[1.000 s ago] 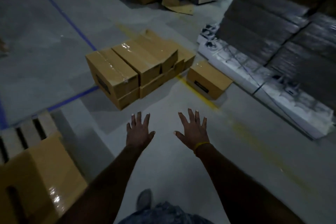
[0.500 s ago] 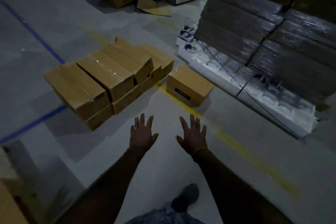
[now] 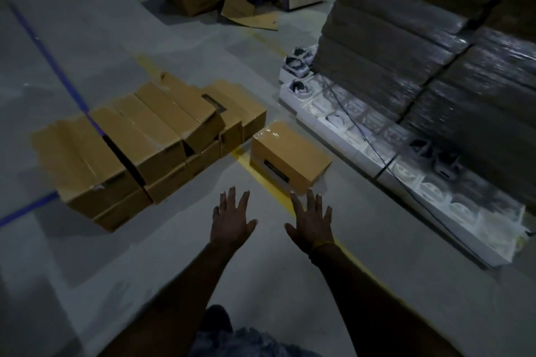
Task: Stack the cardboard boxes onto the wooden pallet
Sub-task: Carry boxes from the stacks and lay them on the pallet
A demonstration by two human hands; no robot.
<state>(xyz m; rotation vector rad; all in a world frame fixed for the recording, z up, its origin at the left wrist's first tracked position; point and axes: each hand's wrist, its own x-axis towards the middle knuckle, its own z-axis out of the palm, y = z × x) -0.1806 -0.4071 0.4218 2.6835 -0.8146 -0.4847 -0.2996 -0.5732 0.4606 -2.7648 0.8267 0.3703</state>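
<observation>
grey warehouse floor [image 3: 377, 284] with a yellow line [image 3: 255, 174] carries a lone cardboard box [image 3: 290, 156], lying flat just right of the loose pile of boxes [image 3: 139, 148]. its long axis runs from far-left to near-right, a labelled long side facing the person. the left hand [image 3: 232, 219] and right hand [image 3: 311, 222] reach out, fingers straight and spread, holding nothing, apparently set apart to take the box by both ends. no wooden pallet for stacking is in view.
</observation>
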